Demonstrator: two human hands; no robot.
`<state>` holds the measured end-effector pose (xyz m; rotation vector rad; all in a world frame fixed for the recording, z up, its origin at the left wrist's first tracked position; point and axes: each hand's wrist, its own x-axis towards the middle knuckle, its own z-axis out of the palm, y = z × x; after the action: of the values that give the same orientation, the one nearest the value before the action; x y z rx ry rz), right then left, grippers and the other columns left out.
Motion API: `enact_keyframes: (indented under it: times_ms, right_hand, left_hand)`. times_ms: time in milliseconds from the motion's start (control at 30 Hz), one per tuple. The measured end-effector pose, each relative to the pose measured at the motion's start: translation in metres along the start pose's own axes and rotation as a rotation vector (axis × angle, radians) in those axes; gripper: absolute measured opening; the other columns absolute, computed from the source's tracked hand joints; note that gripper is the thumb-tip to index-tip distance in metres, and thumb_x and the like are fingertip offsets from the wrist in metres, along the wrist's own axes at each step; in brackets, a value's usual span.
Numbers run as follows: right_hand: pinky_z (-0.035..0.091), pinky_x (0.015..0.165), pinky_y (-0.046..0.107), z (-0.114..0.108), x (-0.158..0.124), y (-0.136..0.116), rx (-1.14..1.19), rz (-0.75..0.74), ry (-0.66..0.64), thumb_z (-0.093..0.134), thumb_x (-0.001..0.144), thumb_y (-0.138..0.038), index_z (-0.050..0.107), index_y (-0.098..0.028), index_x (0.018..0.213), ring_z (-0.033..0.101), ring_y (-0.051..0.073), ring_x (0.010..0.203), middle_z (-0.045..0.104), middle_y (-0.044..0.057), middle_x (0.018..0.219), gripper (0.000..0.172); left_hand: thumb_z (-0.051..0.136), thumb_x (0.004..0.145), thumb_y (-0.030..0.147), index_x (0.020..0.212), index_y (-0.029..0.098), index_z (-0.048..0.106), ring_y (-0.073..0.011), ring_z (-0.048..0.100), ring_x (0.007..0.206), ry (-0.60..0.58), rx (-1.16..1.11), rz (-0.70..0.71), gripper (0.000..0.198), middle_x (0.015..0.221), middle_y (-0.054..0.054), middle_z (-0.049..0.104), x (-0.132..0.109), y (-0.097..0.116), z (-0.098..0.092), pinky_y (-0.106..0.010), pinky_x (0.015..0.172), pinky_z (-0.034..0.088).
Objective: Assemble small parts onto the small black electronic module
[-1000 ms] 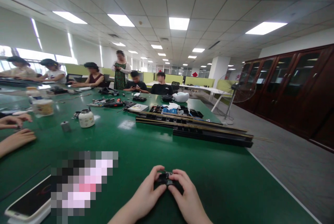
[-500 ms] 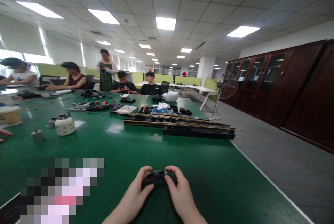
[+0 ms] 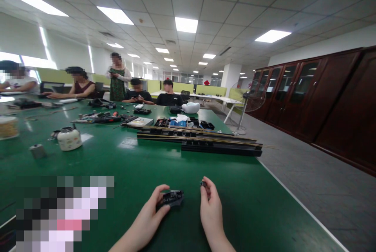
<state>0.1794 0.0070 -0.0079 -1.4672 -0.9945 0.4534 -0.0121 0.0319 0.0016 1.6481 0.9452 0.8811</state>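
In the head view, the left hand pinches a black device over the green table; the right hand, apart, pinches a small dark part; long black rails lie between the hands and the black trays; a white jar and grey cylinder stand left

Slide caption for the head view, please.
At a green table, the left hand holds a black device; the right hand pinches a small dark part.
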Motion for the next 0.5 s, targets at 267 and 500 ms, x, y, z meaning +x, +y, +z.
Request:
enact_keyframes:
  times_ms: [267, 500]
  right_hand:
    - [0.044, 0.088, 0.034, -0.0101, 0.0026, -0.0068, -0.027, -0.025, 0.089, 0.04, 0.081, -0.044, 0.049, -0.017, 0.112, 0.055, 0.022, 0.103, 0.058, 0.012, 0.112, 0.042]
    - [0.041, 0.09, 0.036, -0.0108, -0.0008, -0.0102, -0.043, -0.126, 0.082, 0.043, 0.082, -0.045, 0.05, -0.018, 0.111, 0.055, 0.022, 0.1, 0.058, 0.011, 0.11, 0.04]
  left_hand:
    - [0.047, 0.079, 0.025, 0.116, 0.024, 0.036, -0.0196, 0.06, 0.09, -0.043, -0.013, 0.013, 0.038, 0.091, -0.002, 0.064, -0.0015, 0.0005, -0.0011, -0.033, 0.086, 0.04]
    - [0.047, 0.079, 0.024, 0.117, 0.024, 0.033, -0.0201, 0.056, 0.099, -0.07, -0.027, 0.022, 0.041, 0.1, -0.004, 0.062, -0.0019, 0.0008, -0.0014, -0.033, 0.091, 0.035]
